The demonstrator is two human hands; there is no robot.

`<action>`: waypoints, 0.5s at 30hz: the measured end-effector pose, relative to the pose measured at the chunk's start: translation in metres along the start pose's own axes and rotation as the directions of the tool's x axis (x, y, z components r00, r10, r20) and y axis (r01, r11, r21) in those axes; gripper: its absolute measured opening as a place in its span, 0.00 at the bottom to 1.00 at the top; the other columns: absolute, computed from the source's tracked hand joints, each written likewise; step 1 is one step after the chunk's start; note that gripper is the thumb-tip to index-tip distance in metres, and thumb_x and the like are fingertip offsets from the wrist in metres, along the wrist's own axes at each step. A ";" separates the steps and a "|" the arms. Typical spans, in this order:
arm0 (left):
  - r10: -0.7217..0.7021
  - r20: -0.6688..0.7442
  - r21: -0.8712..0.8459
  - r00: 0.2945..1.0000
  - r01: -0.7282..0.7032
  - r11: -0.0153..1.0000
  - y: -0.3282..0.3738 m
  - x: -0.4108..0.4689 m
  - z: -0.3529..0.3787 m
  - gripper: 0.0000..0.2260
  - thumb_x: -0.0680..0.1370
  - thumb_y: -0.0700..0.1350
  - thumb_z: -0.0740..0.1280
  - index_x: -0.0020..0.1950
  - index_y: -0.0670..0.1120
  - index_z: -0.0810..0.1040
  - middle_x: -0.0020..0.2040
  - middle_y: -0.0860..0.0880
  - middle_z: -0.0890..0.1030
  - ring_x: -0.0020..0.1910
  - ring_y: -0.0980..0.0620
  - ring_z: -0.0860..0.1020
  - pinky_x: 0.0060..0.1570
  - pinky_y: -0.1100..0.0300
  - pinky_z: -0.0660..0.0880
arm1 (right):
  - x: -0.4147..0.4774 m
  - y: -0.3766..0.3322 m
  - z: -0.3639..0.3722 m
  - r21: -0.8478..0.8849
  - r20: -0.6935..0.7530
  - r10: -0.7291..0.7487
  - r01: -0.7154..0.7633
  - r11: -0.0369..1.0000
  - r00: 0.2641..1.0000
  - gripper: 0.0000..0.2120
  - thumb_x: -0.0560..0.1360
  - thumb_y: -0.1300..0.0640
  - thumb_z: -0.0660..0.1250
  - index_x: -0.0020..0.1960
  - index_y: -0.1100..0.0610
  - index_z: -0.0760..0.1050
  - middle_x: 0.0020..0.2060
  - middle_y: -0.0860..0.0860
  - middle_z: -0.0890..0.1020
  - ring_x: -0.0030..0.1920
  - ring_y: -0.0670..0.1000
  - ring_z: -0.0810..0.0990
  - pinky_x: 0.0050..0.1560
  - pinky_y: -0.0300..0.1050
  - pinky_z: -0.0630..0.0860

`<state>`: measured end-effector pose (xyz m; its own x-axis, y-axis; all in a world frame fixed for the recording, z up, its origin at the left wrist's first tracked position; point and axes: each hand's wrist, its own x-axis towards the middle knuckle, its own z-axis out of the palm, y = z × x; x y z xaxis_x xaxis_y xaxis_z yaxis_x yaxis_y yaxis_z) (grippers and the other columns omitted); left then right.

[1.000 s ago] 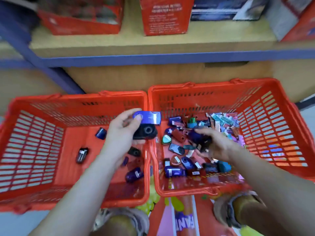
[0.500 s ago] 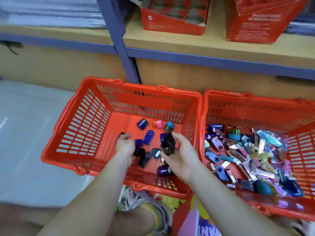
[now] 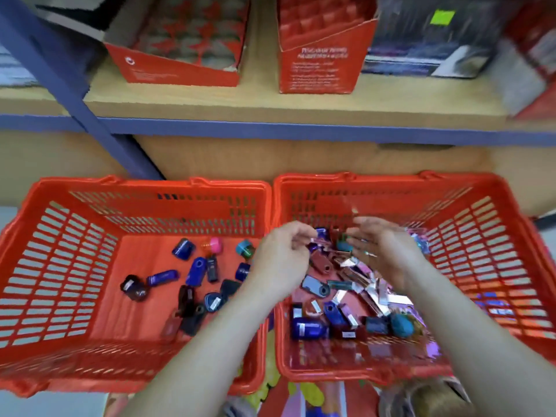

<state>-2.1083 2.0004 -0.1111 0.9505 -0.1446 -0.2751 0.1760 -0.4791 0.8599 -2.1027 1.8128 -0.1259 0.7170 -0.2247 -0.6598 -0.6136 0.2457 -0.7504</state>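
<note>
From the head view, your main risk was a mixed grab. The sharpeners (image 3: 320,263) lay tangled with shiny wrappers (image 3: 376,284) in the right basket (image 3: 496,188). A hasty scoop could have carried wrappers over into the left basket (image 3: 150,183), or a small piece could have slipped out and dropped between the two rims.

Your left hand (image 3: 281,257) hung over the near-left corner of the pile, its fingers (image 3: 301,233) loosely curled and holding nothing that showed. Your right hand (image 3: 383,251) faced it, palm up, fingers (image 3: 365,224) relaxed and slightly spread. The sharpeners sat just below and between both sets of fingertips. Because of the blur, I could not tell whether they were touching.
</note>
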 end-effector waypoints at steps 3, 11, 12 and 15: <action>-0.094 0.148 0.237 0.985 0.057 0.970 -0.006 0.016 0.054 0.20 0.74 0.35 0.61 0.62 0.50 0.77 0.58 0.47 0.80 0.57 0.46 0.78 0.57 0.56 0.73 | 0.036 0.028 -0.033 -0.155 -0.077 0.022 -0.034 0.987 0.997 0.12 0.78 0.66 0.61 0.57 0.56 0.77 0.44 0.53 0.80 0.42 0.50 0.77 0.41 0.44 0.73; -0.362 0.172 0.647 0.916 0.172 0.743 -0.069 0.074 0.129 0.34 0.74 0.42 0.68 0.77 0.50 0.57 0.76 0.45 0.59 0.73 0.40 0.60 0.70 0.52 0.63 | 0.110 0.079 -0.044 -0.844 0.311 -0.172 0.355 0.402 0.935 0.35 0.75 0.60 0.67 0.78 0.54 0.57 0.77 0.58 0.60 0.77 0.57 0.58 0.75 0.50 0.57; -0.389 0.157 0.675 0.908 0.189 0.713 -0.075 0.080 0.130 0.34 0.74 0.43 0.69 0.77 0.51 0.56 0.77 0.45 0.57 0.73 0.40 0.59 0.70 0.51 0.63 | 0.115 0.080 -0.042 -0.857 0.362 -0.158 0.394 0.331 0.919 0.35 0.76 0.58 0.66 0.79 0.53 0.54 0.78 0.58 0.55 0.79 0.56 0.52 0.76 0.50 0.52; -0.452 0.166 0.724 0.876 0.203 0.659 -0.089 0.092 0.133 0.37 0.75 0.45 0.70 0.78 0.54 0.52 0.78 0.44 0.50 0.75 0.38 0.54 0.71 0.49 0.62 | 0.130 0.085 -0.042 -0.915 0.348 -0.119 0.365 0.171 0.930 0.34 0.78 0.51 0.64 0.78 0.41 0.51 0.78 0.54 0.55 0.77 0.59 0.53 0.74 0.57 0.60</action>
<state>-2.0707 1.9147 -0.2706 0.7110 -0.0538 -0.7011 0.1238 -0.9719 0.2001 -2.0758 1.7648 -0.2769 0.8547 0.0904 -0.5113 -0.1459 -0.9032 -0.4036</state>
